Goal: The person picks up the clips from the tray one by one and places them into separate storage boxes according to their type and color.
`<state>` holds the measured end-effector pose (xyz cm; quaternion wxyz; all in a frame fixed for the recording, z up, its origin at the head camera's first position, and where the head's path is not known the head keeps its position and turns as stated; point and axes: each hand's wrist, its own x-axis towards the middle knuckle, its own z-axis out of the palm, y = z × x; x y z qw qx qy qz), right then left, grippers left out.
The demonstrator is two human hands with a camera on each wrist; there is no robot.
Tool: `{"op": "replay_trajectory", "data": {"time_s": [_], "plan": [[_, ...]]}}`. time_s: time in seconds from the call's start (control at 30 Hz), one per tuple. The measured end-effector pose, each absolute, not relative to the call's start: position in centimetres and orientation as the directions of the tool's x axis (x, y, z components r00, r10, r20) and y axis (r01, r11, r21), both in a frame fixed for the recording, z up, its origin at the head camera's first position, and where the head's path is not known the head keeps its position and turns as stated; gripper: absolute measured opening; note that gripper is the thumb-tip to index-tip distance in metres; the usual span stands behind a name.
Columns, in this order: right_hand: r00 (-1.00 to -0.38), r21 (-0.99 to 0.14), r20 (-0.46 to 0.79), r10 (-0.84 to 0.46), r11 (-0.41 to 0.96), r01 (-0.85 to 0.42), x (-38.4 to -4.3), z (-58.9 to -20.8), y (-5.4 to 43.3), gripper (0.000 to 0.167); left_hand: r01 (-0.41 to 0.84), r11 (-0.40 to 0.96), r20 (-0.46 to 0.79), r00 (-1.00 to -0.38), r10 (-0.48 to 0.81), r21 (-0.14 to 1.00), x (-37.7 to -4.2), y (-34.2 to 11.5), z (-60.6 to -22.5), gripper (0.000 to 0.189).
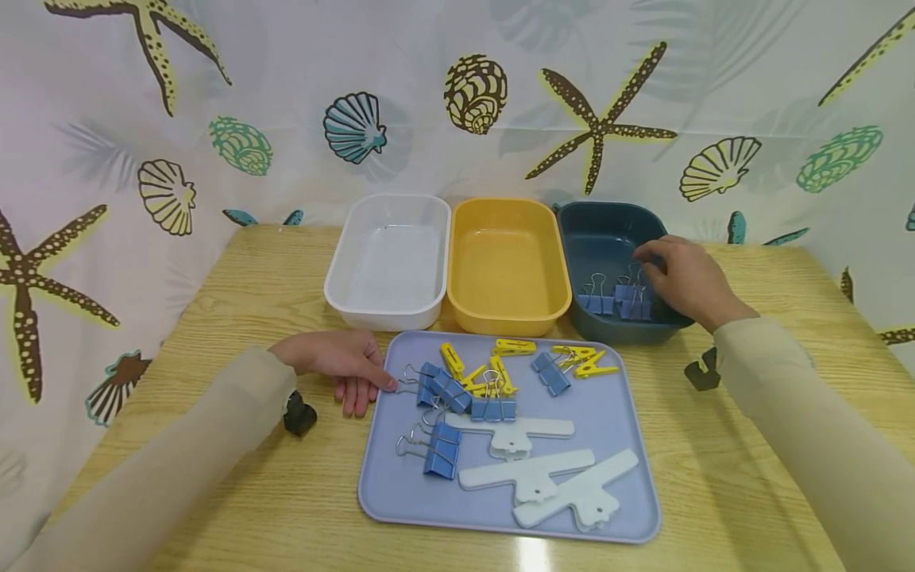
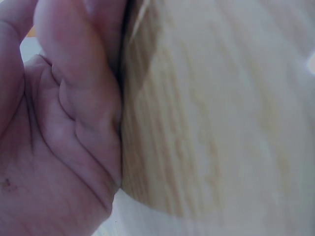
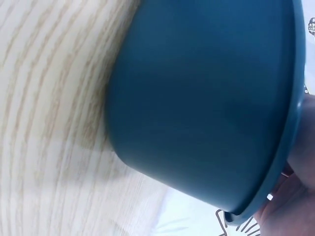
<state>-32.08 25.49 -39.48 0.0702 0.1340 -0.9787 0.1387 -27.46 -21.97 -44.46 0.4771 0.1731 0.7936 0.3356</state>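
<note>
On the left, my left hand (image 1: pixel 339 365) reaches over the lilac tray's (image 1: pixel 493 528) rim, its fingertips pinching the wire handle of a blue binder clip (image 1: pixel 426 384). Its lower fingers hang beside the tray, near the table. In the left wrist view its palm and bent fingers show, but no clip. My right hand (image 1: pixel 686 278) hovers over the dark blue bin (image 1: pixel 596 330), with bent thumb and finger apart beside the upright handles of a binder clip (image 1: pixel 635 308). Another binder clip (image 1: pixel 596 303) stands there. The bin's outer wall (image 3: pixel 197 108) hides most of that hand in the right wrist view.
A white bin (image 1: pixel 386 318) and a yellow bin (image 1: pixel 507 324) stand left of the dark one. Yellow clothespins (image 1: pixel 515 347), more blue binder clips (image 1: pixel 442 451) and white bag clips (image 1: pixel 529 473) lie on the tray. A patterned cloth (image 1: pixel 422 48) hangs behind the wooden table (image 1: pixel 272 262).
</note>
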Motion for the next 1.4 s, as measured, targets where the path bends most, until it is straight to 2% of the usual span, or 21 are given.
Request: {"op": "replay_trajectory", "data": {"time_s": [0.8, 1.4], "plan": [[-0.957, -0.266, 0.176, -0.231, 0.925, -0.272, -30.8, -38.2, 24.7, 0.025, -0.051, 0.715, -0.642, -0.489, 0.591, 0.697, -27.4, -22.0, -44.6, 0.038], [-0.944, -0.275, 0.204, -0.261, 0.910, -0.311, -29.3, -37.7, 23.9, 0.025, -0.050, 0.721, -0.647, -0.486, 0.587, 0.691, -27.4, -21.9, -44.4, 0.037]]}}
